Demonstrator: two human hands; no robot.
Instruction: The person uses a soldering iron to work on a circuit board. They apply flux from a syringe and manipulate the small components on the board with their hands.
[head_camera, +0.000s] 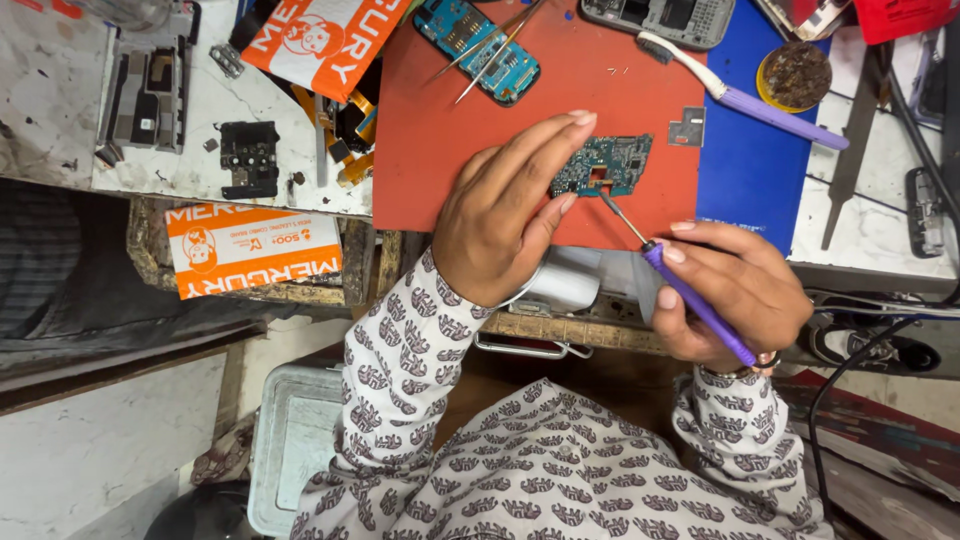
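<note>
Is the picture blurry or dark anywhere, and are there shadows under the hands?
Head view: sharp and evenly lit on the red mat; the left hand casts a soft shadow; the circuit board and purple-handled tool look crisp; the floor area below the bench is dimmer.

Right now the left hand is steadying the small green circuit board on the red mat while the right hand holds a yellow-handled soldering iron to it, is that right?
Not quite: the handle is purple, not yellow. In the head view the left hand steadies the green circuit board on the red mat, and the right hand holds the purple-handled soldering iron to it.
</note>
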